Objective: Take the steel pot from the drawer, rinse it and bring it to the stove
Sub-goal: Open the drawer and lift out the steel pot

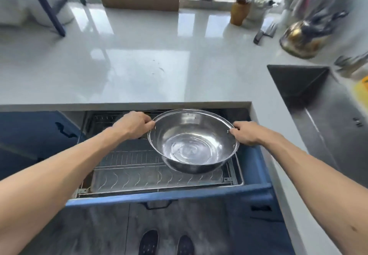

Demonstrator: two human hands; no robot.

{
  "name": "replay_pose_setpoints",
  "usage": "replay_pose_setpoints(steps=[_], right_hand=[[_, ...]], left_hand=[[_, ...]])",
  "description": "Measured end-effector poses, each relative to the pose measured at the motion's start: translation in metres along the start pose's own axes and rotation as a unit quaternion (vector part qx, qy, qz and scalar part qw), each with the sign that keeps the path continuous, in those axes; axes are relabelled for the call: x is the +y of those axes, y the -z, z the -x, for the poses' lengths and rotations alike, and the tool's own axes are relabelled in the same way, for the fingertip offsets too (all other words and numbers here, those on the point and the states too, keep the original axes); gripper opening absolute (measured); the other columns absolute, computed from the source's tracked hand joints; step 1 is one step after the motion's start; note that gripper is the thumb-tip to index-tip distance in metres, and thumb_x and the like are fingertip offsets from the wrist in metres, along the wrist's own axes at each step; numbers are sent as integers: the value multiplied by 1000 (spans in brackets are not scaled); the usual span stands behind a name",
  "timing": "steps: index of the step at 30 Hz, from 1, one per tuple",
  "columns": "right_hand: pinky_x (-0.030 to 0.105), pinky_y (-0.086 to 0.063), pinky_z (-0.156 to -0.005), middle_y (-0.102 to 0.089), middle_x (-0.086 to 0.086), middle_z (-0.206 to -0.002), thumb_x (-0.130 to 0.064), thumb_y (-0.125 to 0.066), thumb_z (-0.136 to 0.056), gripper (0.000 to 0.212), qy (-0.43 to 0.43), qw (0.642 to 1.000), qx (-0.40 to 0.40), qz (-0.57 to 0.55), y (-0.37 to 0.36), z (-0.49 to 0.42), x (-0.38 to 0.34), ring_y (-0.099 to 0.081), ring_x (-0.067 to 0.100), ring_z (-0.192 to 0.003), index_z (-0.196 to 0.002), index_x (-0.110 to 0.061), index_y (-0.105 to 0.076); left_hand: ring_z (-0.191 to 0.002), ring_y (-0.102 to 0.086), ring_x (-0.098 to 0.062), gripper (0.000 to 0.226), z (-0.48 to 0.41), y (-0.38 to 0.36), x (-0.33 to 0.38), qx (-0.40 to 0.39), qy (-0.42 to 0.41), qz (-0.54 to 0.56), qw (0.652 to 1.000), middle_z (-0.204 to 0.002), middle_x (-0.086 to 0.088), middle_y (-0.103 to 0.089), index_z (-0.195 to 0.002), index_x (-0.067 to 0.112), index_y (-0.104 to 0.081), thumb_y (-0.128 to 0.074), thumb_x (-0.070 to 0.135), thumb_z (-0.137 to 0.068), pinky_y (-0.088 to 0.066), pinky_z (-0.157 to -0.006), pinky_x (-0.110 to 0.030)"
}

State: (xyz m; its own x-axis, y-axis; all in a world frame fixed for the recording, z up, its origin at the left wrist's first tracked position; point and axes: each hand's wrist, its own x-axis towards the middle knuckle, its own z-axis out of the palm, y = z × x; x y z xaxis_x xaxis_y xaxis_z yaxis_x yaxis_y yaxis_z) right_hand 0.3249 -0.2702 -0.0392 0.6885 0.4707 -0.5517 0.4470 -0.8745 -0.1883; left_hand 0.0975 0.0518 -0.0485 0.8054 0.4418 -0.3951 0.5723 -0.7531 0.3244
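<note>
Your left hand [133,123] and right hand [246,133] each have a tight grip on opposite sides of the rim of the round, shiny steel pot [192,141]. You're holding it level above the wire rack [127,167] in the open blue-fronted drawer [169,195]. Beyond lies the glossy white table [123,59], and the dark steel sink [310,95] sits to your right.

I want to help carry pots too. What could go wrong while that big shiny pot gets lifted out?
The steel pot is wide, and each hand, left and right, has a grip only on its thin rim, so it could tip or slip. The open drawer sticks out by the legs, so turning toward the sink might mean bumping it.
</note>
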Motion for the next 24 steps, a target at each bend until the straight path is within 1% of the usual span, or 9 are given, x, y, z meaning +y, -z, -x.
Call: replay_pose_setpoints(steps=[3,5,8,11,14,16,19,21,24], right_hand=[[33,-45,-68,-60,1,-97,-49,-39,-106,30,20,1000,20,2,45,36,-10,-55,17,-75,-105,-27,-60],[31,-43,-75,-59,0,-101,-46,-40,-107,26,35,998,42,-13,74,60,-18,-55,22,-85,-108,-27,-58],[35,-41,-83,-62,9,-109,-43,-41,-108,23,55,995,82,-28,111,89,-28,-57,31,-100,-103,-24,-53],[42,-46,-91,-68,15,-120,-46,-43,-106,30,67,988,134,-46,140,100,-36,-61,35,-114,-106,-20,-59],[42,-46,-88,-70,17,-115,-47,-45,-104,28,90,977,184,-54,167,96,-46,-63,36,-112,-97,-24,-59],[44,-47,-90,-68,17,-116,-49,-45,-104,31,95,972,206,-64,184,89,-56,-63,37,-111,-106,-24,-64],[46,-49,-96,-62,18,-119,-47,-44,-105,40,94,963,239,-85,205,75,-72,-62,39,-112,-124,-20,-65],[46,-49,-96,-62,19,-118,-46,-42,-106,40,94,958,253,-95,215,62,-83,-61,39,-111,-123,-19,-65],[46,-48,-92,-63,18,-116,-46,-39,-106,39,86,957,262,-93,225,34,-98,-61,38,-109,-119,-20,-65]], left_hand=[[-85,-72,-19,39,26,47,17,31,-8,14,999,-97,1,-81,-110,30,-83,-52,54,-105,-60,-83,-39],[-87,-72,-18,38,45,78,27,61,-10,38,997,-105,2,-82,-113,31,-82,-54,56,-105,-57,-81,-37],[-98,-73,-23,38,68,121,42,100,-4,60,993,-113,1,-82,-116,32,-82,-57,58,-103,-59,-91,-41],[-103,-73,-24,33,80,156,54,137,1,87,987,-115,3,-82,-111,35,-83,-62,57,-101,-60,-95,-43],[-87,-72,-19,27,78,188,61,184,3,114,976,-108,6,-82,-107,36,-85,-68,56,-98,-61,-83,-37],[-75,-69,-15,27,69,206,62,208,-1,120,971,-104,4,-82,-110,33,-85,-70,52,-99,-57,-72,-33],[-87,-70,-23,26,51,230,59,247,-9,101,964,-105,1,-83,-111,32,-85,-70,49,-99,-51,-76,-33],[-90,-69,-25,25,37,245,55,260,-13,99,960,-103,0,-83,-110,32,-85,-70,48,-99,-50,-78,-34],[-94,-72,-29,24,8,262,46,265,-21,96,959,-102,-1,-83,-111,33,-85,-71,47,-98,-58,-85,-38]])
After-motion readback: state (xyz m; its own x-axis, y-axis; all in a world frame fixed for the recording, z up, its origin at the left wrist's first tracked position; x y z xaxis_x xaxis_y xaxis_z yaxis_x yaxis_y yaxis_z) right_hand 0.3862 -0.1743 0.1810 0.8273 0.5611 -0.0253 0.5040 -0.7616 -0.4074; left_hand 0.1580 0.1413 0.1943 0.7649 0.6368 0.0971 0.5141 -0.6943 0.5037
